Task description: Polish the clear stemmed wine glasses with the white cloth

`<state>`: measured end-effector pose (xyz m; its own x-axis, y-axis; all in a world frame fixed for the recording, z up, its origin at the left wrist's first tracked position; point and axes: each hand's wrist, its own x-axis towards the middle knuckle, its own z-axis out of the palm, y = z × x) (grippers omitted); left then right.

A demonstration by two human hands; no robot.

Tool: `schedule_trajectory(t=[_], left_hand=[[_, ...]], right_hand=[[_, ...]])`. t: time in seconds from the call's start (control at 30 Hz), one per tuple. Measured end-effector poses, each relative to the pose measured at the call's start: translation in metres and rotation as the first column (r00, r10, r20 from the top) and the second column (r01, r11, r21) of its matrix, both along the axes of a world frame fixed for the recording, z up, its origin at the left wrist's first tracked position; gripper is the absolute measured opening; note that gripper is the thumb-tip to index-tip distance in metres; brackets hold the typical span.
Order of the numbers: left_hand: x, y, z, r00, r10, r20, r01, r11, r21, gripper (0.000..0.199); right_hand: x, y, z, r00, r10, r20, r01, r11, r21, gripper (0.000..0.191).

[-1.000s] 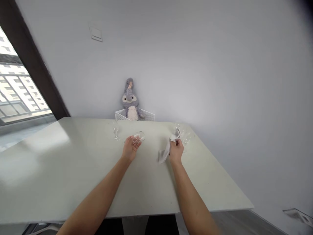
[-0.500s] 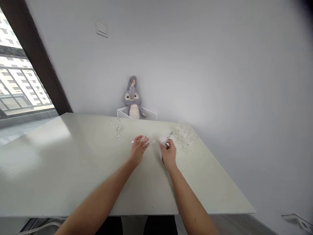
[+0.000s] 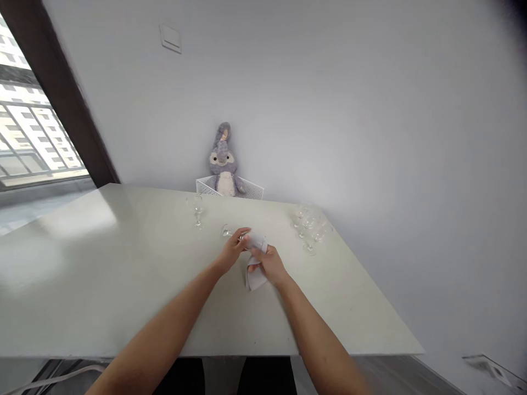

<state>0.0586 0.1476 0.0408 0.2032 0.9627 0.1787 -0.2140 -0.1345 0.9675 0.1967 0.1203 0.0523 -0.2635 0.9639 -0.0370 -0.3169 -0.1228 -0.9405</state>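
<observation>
Tilted on its side above the table, a clear stemmed glass [image 3: 226,231] has its foot pointing left. My left hand [image 3: 233,250] is closed around it near the stem and lower bowl. A pale cloth [image 3: 257,277] hangs from my right hand [image 3: 270,263], whose fingers are closed on it at the rim end of the glass. Part of the cloth lies against the bowl, and I cannot tell whether some is inside. To the left, another stemmed glass [image 3: 198,212] stands upright. Several more stemmed glasses [image 3: 309,224] stand in a cluster on the right.
The pale table [image 3: 135,285] meets a wall at its far side. Behind its far edge is a white perforated basket [image 3: 255,191] with a grey plush toy [image 3: 224,164] in it. A window [image 3: 33,131] is on the left.
My right hand has moved left with the cloth and brought it to the glass's rim end. My left hand keeps its hold on the glass, whose foot now shows tilted.
</observation>
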Motion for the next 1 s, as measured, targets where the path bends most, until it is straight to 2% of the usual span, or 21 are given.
schedule_trajectory(t=[0.1, 0.17, 0.2, 0.27, 0.33, 0.4, 0.43, 0.47, 0.53, 0.6, 0.67, 0.73, 0.8, 0.9, 0.93, 1.0], left_hand=[[-0.001, -0.002, 0.002, 0.997, -0.073, 0.016, 0.071, 0.995, 0.071, 0.049], [-0.002, -0.002, 0.003, 0.996, -0.093, -0.003, 0.093, 0.992, 0.090, 0.052], [-0.003, -0.002, 0.003, 0.995, -0.096, -0.013, 0.097, 0.992, 0.081, 0.053], [-0.004, -0.001, 0.002, 0.996, -0.074, -0.051, 0.076, 0.996, 0.039, 0.051], [-0.006, 0.002, 0.001, 0.988, -0.029, -0.153, 0.028, 1.000, -0.007, 0.050], [-0.007, 0.003, 0.001, 0.964, 0.010, -0.265, -0.018, 0.999, -0.031, 0.051], [-0.007, 0.002, 0.002, 0.958, 0.009, -0.286, -0.021, 0.999, -0.037, 0.052], [-0.007, 0.001, 0.004, 0.961, -0.013, -0.277, 0.002, 0.999, -0.040, 0.052], [-0.008, -0.002, 0.007, 0.974, -0.105, -0.202, 0.101, 0.994, -0.026, 0.051], [-0.007, -0.005, 0.012, 0.971, -0.197, -0.138, 0.201, 0.979, 0.018, 0.056], [-0.007, -0.007, 0.014, 0.972, -0.207, -0.111, 0.214, 0.975, 0.061, 0.059], [-0.007, -0.007, 0.014, 0.982, -0.157, -0.104, 0.163, 0.985, 0.059, 0.057], [-0.006, -0.005, 0.011, 0.985, -0.104, -0.139, 0.108, 0.994, 0.022, 0.055], [-0.007, -0.001, 0.004, 0.949, -0.023, -0.314, 0.031, 0.999, 0.023, 0.052], [-0.008, 0.000, 0.002, 0.916, 0.024, -0.401, -0.001, 0.998, 0.057, 0.052], [-0.011, 0.000, 0.001, 0.803, 0.197, -0.562, -0.096, 0.974, 0.204, 0.047]], right_hand=[[-0.002, 0.002, -0.001, 0.969, -0.085, -0.234, 0.055, 0.990, -0.132, 0.028], [-0.005, 0.001, -0.002, 0.963, -0.074, -0.260, 0.046, 0.992, -0.114, 0.029], [-0.007, 0.000, -0.005, 0.976, -0.043, -0.213, 0.031, 0.998, -0.062, 0.031], [-0.012, -0.004, -0.011, 1.000, -0.016, -0.014, 0.017, 0.996, 0.083, 0.035], [-0.018, -0.007, -0.019, 0.973, -0.085, 0.217, 0.036, 0.974, 0.222, 0.031], [-0.020, -0.007, -0.024, 0.929, -0.163, 0.333, 0.067, 0.957, 0.282, 0.021], [-0.020, -0.006, -0.025, 0.930, -0.168, 0.327, 0.081, 0.961, 0.264, 0.019], [-0.018, -0.004, -0.024, 0.949, -0.152, 0.274, 0.094, 0.972, 0.214, 0.018], [-0.012, 0.001, -0.019, 0.993, -0.114, 0.044, 0.112, 0.992, 0.053, 0.021], [-0.005, 0.005, -0.013, 0.972, -0.115, -0.204, 0.099, 0.991, -0.088, 0.022], [-0.003, 0.006, -0.009, 0.946, -0.113, -0.304, 0.078, 0.989, -0.126, 0.022], [-0.005, 0.002, -0.010, 0.975, -0.063, -0.215, 0.055, 0.998, -0.043, 0.025], [-0.011, -0.003, -0.014, 0.998, -0.057, 0.008, 0.056, 0.993, 0.108, 0.027], [-0.018, -0.008, -0.020, 0.937, -0.181, 0.299, 0.097, 0.956, 0.276, 0.024], [-0.019, -0.008, -0.021, 0.921, -0.208, 0.331, 0.116, 0.954, 0.276, 0.022], [-0.017, -0.006, -0.017, 0.936, -0.206, 0.286, 0.157, 0.970, 0.185, 0.022]])
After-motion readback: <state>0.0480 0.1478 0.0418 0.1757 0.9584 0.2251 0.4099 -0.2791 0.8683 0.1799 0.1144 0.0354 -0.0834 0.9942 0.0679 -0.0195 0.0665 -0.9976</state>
